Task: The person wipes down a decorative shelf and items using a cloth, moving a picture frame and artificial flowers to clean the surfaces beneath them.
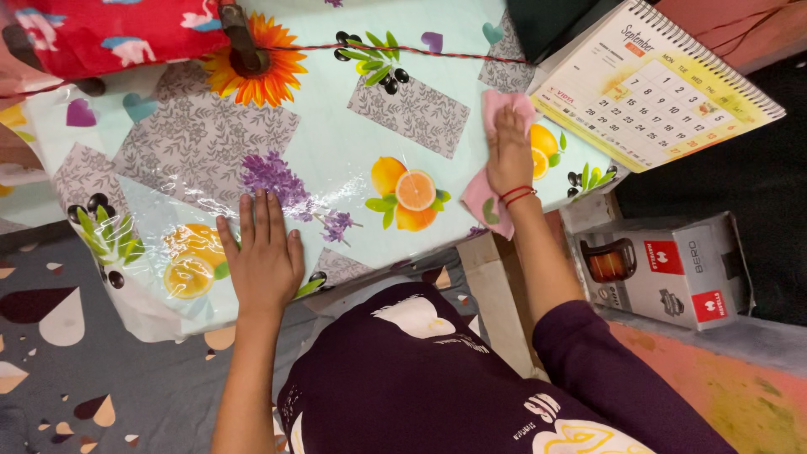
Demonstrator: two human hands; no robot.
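A small table (336, 151) wears a glossy plastic cover printed with oranges, lemons, olives and flowers. My left hand (262, 256) lies flat on the cover near its front edge, fingers together and pointing away from me. My right hand (508, 151) presses a pink cloth (487, 197) onto the cover near the right edge. The cloth shows above my fingertips and below my wrist, beside red threads tied on that wrist.
A spiral-bound desk calendar (656, 84) rests at the table's far right corner. A grey appliance box (664, 269) lies on the floor to the right. Red patterned fabric (109, 34) and a brown handle (242, 42) sit at the far left.
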